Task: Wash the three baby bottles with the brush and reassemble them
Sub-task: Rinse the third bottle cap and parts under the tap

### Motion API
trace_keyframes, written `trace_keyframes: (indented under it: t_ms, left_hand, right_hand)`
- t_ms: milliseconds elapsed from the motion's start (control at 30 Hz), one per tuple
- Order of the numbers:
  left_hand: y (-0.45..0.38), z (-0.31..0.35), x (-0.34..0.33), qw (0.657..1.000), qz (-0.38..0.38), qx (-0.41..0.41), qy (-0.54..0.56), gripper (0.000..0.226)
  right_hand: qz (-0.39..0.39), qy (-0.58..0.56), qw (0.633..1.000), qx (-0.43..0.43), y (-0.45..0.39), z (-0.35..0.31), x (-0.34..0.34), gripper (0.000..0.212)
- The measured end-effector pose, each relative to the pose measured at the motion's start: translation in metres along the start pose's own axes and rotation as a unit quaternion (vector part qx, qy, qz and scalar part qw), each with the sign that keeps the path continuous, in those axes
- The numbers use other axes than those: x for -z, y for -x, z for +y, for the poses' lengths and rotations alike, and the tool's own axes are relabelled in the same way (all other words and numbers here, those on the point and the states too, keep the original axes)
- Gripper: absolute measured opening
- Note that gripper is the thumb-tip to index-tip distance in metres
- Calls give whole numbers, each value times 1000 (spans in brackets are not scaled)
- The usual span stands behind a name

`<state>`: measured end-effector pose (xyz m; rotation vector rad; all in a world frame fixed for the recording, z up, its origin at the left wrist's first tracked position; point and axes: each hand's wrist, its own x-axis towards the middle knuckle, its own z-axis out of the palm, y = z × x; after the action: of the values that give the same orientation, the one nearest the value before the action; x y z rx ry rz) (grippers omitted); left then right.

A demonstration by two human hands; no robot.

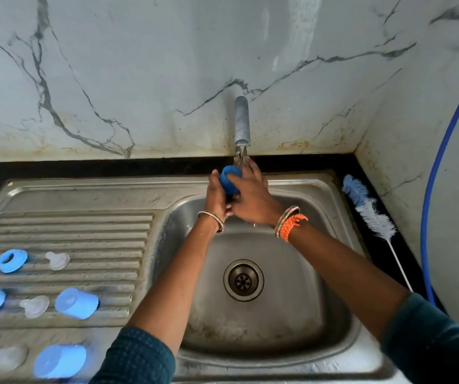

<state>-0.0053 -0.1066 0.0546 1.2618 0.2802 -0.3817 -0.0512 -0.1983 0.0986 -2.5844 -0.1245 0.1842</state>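
Fingers [232, 177] of both hands curl round a blue cap [229, 180] under the tap [242, 120]; it glistens wet.

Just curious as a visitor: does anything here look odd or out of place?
Only the bottle brush: it lies unused on the dark counter right of the sink, while both hands rinse a blue cap under the tap.

A steel sink [319, 273] lies below the hands, its drain [243, 280] nearer the viewer. A grey tap [242, 121] juts from the veined marble wall [139, 65] just beyond them. A blue hose [441, 151] curves far right.
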Motion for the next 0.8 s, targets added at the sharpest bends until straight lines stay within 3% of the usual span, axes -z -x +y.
trace_keyframes:
  t_ms: [67,167,267,367,467,600,700,800]
  left_hand:
    - [0,7,5,998,18,37,-54,49]
    - [-1,4,-2,999,-6,44,-31,48]
    - [1,-4,-8,994,-82,77,-8,53]
    - [-2,-16,4,989,-90,103,-55,49]
    - [-6,-24,22,994,-11,99,-42,38]
    - [-11,-35,44,988,19,108,-110,19]
    - [-10,-34,52,988,34,104,-113,29]
    - [-11,-36,56,988,42,123,-81,35]
  right_hand:
    - [-5,29,998,56,7,8,9,65]
    - [33,86,992,83,-5,17,22,39]
    - [128,-57,987,79,-12,23,19,18]
    - [165,-132,975,65,-4,24,-1,39]
    - [232,-153,959,51,4,28,-27,59]
    - [144,-133,981,-4,-2,40,-66,58]
    - [188,-126,974,5,-15,38,-72,47]
    - [173,-165,971,-23,-21,29,-67,23]
